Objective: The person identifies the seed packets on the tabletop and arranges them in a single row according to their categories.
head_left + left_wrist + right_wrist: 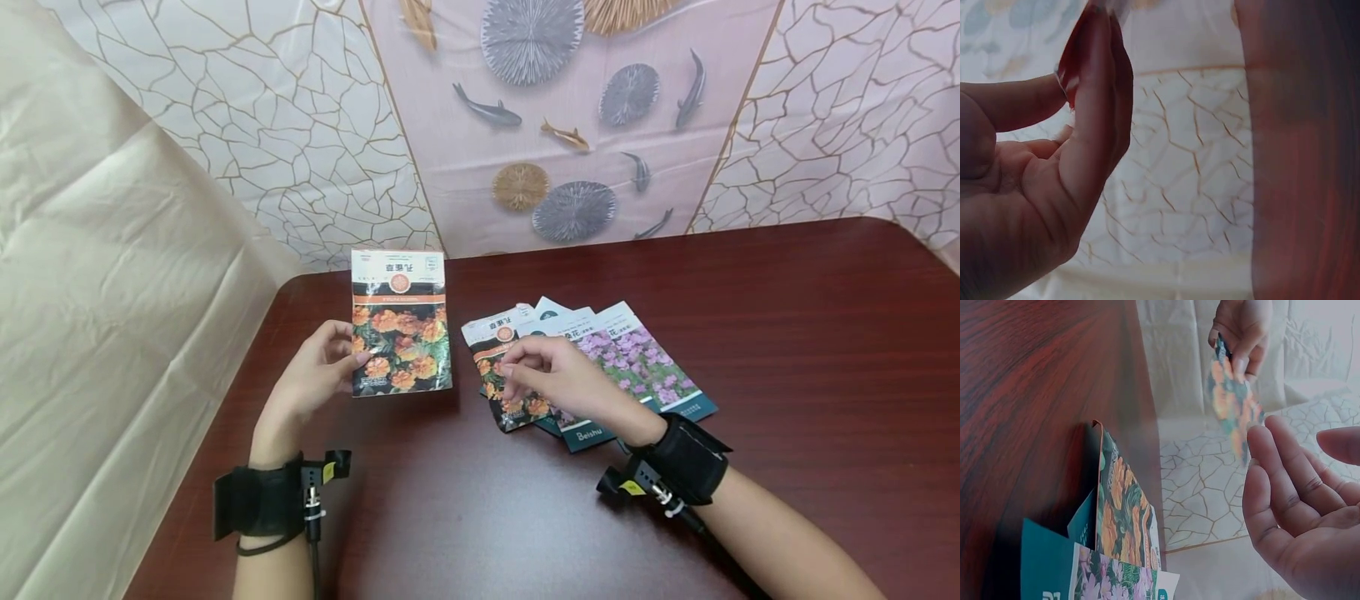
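My left hand (313,377) pinches a seed packet with orange marigolds (403,358) by its side edge, thumb on the printed face. The packet is raised over the left part of the table. In the left wrist view only a thin edge of it shows between thumb and fingers. My right hand (558,375) hovers over a fanned pile of packets, its fingers loosely bent and nothing between them. Thumb and fingers stand apart in the right wrist view (1297,500). Beneath lie a second marigold packet (525,408) and several purple-flower packets (652,362), partly covered by the hand.
The dark red-brown table (810,375) reaches back to a patterned cloth (435,133) with fish and lily-pad prints. A cream cloth (112,292) hangs along the left edge. Each wrist wears a black strap (262,500) with a small camera and cable.
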`<state>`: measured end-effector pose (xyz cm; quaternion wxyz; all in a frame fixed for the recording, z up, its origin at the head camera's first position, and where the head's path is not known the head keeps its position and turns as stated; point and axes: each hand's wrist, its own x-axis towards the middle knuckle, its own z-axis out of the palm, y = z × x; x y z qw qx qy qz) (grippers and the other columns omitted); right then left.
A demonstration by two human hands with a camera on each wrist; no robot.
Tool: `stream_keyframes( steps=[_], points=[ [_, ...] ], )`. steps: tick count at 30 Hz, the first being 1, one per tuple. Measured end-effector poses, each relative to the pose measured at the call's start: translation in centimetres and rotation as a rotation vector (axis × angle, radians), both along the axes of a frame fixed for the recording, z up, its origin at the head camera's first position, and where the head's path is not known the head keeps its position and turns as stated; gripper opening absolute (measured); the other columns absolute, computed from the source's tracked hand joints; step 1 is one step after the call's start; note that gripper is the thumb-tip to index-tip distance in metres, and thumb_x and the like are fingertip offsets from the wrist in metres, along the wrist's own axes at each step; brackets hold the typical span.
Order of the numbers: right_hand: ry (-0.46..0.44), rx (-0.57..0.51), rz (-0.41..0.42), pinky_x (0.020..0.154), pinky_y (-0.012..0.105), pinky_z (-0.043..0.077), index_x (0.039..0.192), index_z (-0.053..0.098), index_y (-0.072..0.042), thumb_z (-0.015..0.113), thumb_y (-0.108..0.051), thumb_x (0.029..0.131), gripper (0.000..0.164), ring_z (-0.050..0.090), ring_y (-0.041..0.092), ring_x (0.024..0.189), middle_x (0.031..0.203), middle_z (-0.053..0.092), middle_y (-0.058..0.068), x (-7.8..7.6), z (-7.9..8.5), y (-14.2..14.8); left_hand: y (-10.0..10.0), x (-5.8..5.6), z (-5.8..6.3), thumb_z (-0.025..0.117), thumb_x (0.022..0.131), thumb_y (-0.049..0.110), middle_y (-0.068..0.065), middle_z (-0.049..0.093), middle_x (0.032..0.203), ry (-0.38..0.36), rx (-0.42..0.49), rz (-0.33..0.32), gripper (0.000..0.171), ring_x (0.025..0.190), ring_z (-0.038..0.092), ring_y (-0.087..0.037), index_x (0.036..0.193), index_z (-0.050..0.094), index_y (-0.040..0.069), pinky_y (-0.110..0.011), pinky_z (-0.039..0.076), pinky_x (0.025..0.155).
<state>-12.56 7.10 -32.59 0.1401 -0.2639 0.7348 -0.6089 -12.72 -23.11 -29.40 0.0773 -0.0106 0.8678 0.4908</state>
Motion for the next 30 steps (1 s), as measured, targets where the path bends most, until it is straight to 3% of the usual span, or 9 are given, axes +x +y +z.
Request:
stream_keyframes(
  steps=[3, 8, 15, 24, 30],
  points=[
    [0.045, 0.037, 0.005, 0.067, 0.042, 0.051, 0.093, 0.062, -0.001, 0.054, -0.009, 0.092, 0.011, 0.062, 0.034, 0.074, 0.075, 0.064, 0.009, 0.1, -0.1, -0.3, -1.0, -0.3, -0.3, 0.053, 0.093, 0.007, -0.02, 0.054, 0.099, -0.022, -0.011, 0.02, 0.036, 0.075, 0.059, -0.017, 0.123, 0.035, -0.003, -0.029, 0.052, 0.061],
    [0.193, 0.119, 0.02, 0.063, 0.028, 0.048, 0.091, 0.063, -0.002, 0.057, -0.008, 0.09, 0.009, 0.061, 0.024, 0.072, 0.077, 0.064, 0.005, 0.3, -0.6, -1.0, -2.3, -0.6, -1.1, 0.05, 0.094, 0.007, -0.017, 0.053, 0.096, -0.081, -0.017, 0.052, 0.035, 0.073, 0.058, -0.015, 0.123, 0.035, -0.003, -0.029, 0.051, 0.06],
    [0.322, 0.237, 0.075, 0.068, 0.023, 0.048, 0.097, 0.064, -0.006, 0.058, -0.012, 0.089, 0.011, 0.059, 0.007, 0.078, 0.085, 0.064, -0.003, 0.8, -1.2, -2.1, -3.7, -1.1, -2.5, 0.048, 0.095, 0.006, -0.017, 0.053, 0.096, -0.153, -0.006, 0.097, 0.035, 0.071, 0.057, -0.013, 0.125, 0.034, -0.005, -0.029, 0.051, 0.06],
    [0.415, 0.365, 0.209, 0.08, 0.03, 0.047, 0.11, 0.062, -0.002, 0.057, -0.016, 0.091, 0.024, 0.059, 0.015, 0.092, 0.102, 0.064, 0.006, 1.3, -1.5, -3.7, -5.3, -1.5, -4.2, 0.048, 0.095, 0.007, -0.02, 0.053, 0.1, -0.187, -0.071, 0.147, 0.036, 0.07, 0.057, -0.011, 0.125, 0.037, -0.008, -0.029, 0.051, 0.06],
    [0.439, 0.465, 0.29, 0.095, 0.036, 0.039, 0.119, 0.058, -0.003, 0.057, -0.018, 0.091, 0.032, 0.051, 0.019, 0.112, 0.118, 0.058, 0.008, 1.4, -1.6, -4.2, -6.1, -1.5, -4.8, 0.049, 0.094, 0.009, -0.026, 0.05, 0.11, -0.19, -0.209, 0.189, 0.038, 0.076, 0.055, -0.017, 0.127, 0.039, -0.009, -0.028, 0.048, 0.059]
  ],
)
